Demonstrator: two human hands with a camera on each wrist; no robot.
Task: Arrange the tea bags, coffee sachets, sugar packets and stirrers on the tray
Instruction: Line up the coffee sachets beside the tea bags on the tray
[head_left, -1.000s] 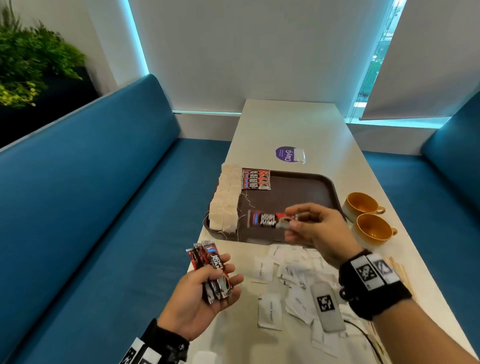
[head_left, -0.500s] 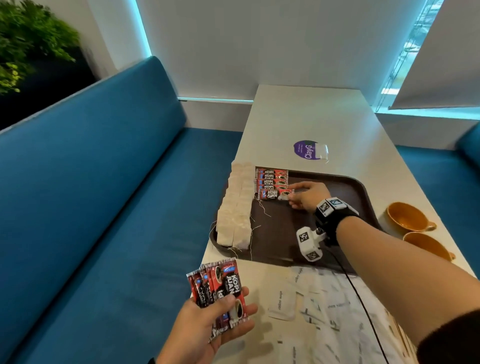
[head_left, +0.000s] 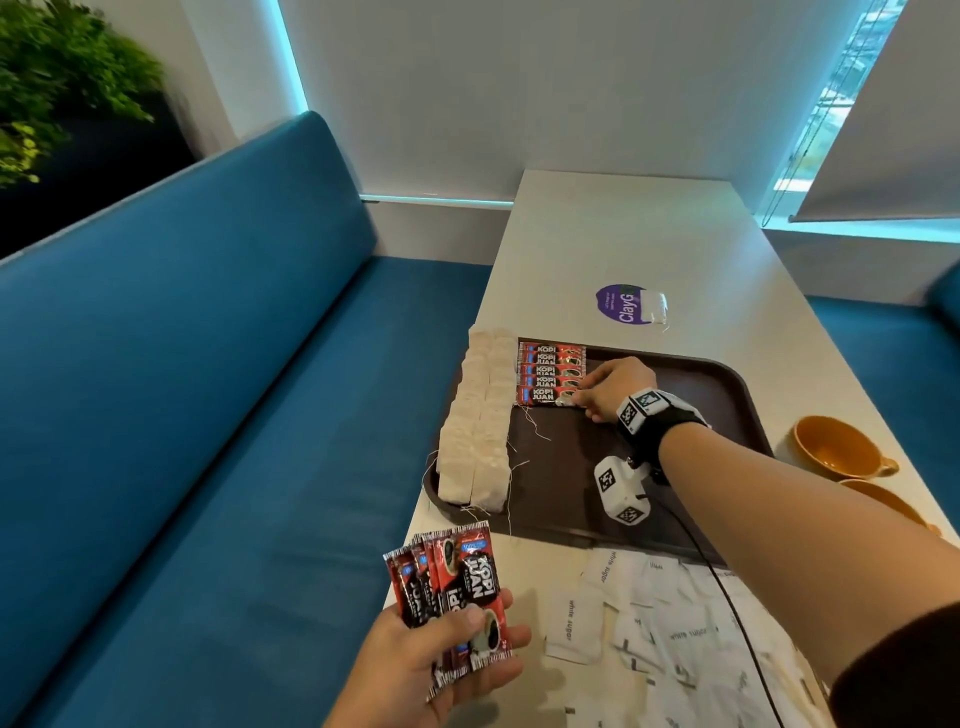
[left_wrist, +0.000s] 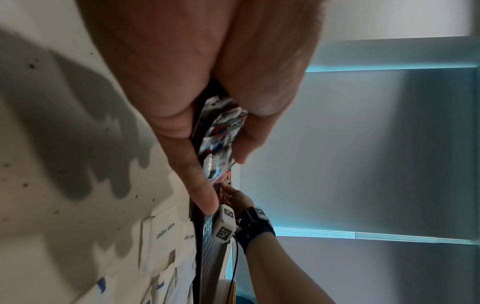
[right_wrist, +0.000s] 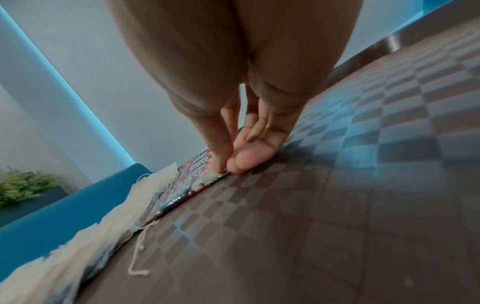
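Note:
A brown tray (head_left: 727, 376) lies on the pale table. Two rows of tea bags (head_left: 475, 431) run along its left side, also seen in the right wrist view (right_wrist: 78, 242). Beside them several red coffee sachets (head_left: 551, 364) lie in a column. My right hand (head_left: 579, 399) pinches the right end of the nearest sachet (head_left: 540, 396), which lies flat on the tray (right_wrist: 337, 205); the thumb and fingertips (right_wrist: 239, 162) meet at its end (right_wrist: 187, 185). My left hand (head_left: 467, 639) holds a fanned bundle of coffee sachets (head_left: 462, 577) over the table's near left edge, thumb on top (left_wrist: 221, 131).
White sugar packets (head_left: 675, 623) lie scattered on the table in front of the tray. Two orange cups (head_left: 836, 452) stand to the right of the tray. A purple round sticker (head_left: 621, 304) sits beyond it. A blue bench (head_left: 208, 415) runs along the left.
My right hand carried one sachet from above the tray's front to the column by the tea bags and set it down as the nearest one. The left hand kept its bundle.

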